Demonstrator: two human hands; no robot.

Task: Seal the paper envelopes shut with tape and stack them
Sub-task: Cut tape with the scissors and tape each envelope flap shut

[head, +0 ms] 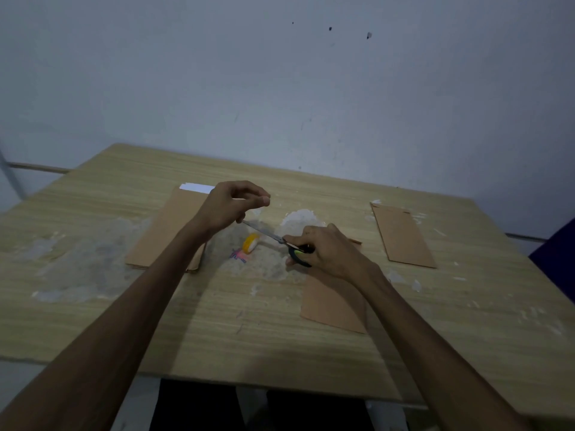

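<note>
My right hand (326, 248) grips black-handled scissors (273, 236), their blades pointing up-left toward my left hand (231, 203). My left hand is raised above the table with fingers and thumb pinched together, seemingly on a clear strip of tape that is hard to make out. A yellow tape roll (250, 243) lies on the table between the hands. A stack of brown envelopes (165, 234) lies at the left under my left forearm, with white paper (197, 187) at its far end. One brown envelope (329, 303) lies under my right wrist. Another envelope (403, 236) lies at the right.
The wooden table (217, 331) has worn whitish patches around the middle. A small pink and blue scrap (238, 255) lies by the tape roll. A grey wall stands behind the table. A dark blue shape (557, 259) sits at the right edge.
</note>
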